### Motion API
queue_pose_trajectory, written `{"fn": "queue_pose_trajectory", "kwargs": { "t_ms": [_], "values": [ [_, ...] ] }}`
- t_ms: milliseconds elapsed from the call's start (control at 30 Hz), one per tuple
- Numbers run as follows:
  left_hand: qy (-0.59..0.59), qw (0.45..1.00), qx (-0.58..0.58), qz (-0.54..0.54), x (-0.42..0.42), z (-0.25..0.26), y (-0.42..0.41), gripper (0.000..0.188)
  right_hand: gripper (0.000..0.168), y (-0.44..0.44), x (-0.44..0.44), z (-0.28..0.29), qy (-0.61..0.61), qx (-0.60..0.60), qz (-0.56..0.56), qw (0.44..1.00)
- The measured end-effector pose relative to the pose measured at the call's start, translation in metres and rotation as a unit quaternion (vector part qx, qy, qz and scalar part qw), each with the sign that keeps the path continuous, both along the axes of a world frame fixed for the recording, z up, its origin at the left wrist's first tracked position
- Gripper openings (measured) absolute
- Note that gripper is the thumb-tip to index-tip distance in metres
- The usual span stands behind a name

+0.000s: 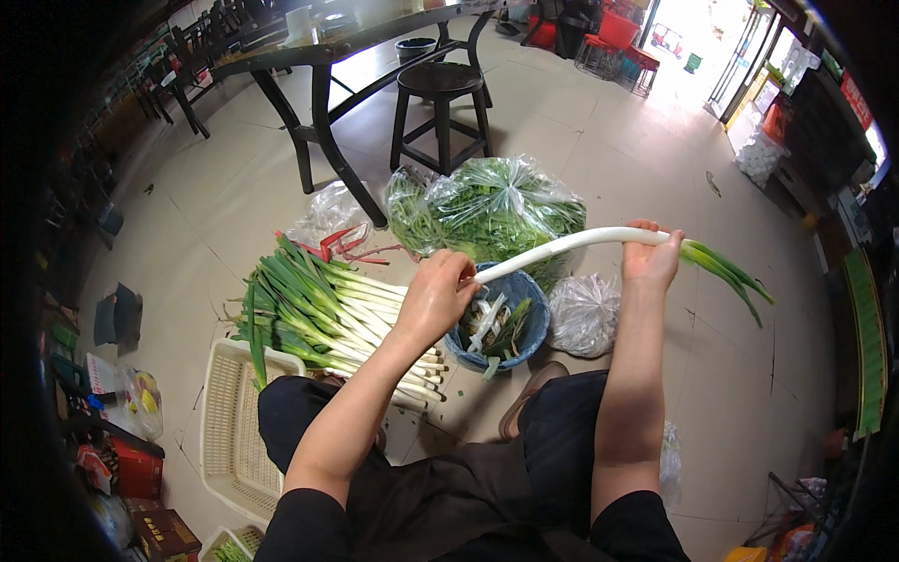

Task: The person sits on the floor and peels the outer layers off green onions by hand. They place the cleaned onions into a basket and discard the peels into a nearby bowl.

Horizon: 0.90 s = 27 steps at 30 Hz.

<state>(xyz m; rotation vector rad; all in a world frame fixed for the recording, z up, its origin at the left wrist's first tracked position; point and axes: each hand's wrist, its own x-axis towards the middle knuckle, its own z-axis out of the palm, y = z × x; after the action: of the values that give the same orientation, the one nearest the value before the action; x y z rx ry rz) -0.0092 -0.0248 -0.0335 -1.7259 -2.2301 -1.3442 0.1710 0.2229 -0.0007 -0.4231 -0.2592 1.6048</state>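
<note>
A long leek-like scallion [562, 242] stretches between my hands, bowed slightly upward. My left hand [439, 291] pinches its white root end, just over the rim of a bin [541, 330] lined with a blue bag. Around the upper part of the white stalk, my right hand [650, 256] is closed, and the green leaves droop beyond it to the right. Inside the bin lie pale peelings and green leaf scraps [502, 327]. To the left, a pile of similar scallions [344, 309] rests on the floor with root ends toward me.
Bagged leafy greens [499, 204] stand behind the bin, and a tied plastic bag [585, 314] sits at its right. A cream plastic basket [239, 435] is beside my left leg. Farther off are a dark stool [440, 81] and a table [323, 53]. Red strips [340, 242] lie beyond the pile.
</note>
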Motion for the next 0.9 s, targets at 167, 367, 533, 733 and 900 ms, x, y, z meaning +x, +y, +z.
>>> {"fn": "queue_pose_trajectory", "kwargs": {
  "t_ms": [167,367,533,733,900],
  "values": [
    [0.086,0.995,0.053,0.009,0.008,-0.009,0.001,0.013,0.028,-0.007,-0.006,-0.001,0.002,-0.016,-0.020,1.000],
    [0.274,0.959,0.070,-0.029,0.019,-0.037,-0.007,0.016,0.032,0.013,0.007,-0.014,0.025,-0.117,0.006,0.993],
    [0.206,0.966,0.154,-0.004,0.008,-0.049,-0.004,0.019,0.037,0.010,0.004,-0.013,0.044,-0.177,0.011,0.983],
    [-0.002,0.992,0.116,-0.039,0.012,-0.053,0.008,0.015,0.039,0.007,-0.001,-0.013,0.080,-0.168,0.020,0.982],
    [0.022,0.997,-0.020,-0.073,0.012,-0.085,0.015,0.039,0.035,0.006,-0.001,-0.018,0.102,-0.079,0.069,0.989]
  ]
}}
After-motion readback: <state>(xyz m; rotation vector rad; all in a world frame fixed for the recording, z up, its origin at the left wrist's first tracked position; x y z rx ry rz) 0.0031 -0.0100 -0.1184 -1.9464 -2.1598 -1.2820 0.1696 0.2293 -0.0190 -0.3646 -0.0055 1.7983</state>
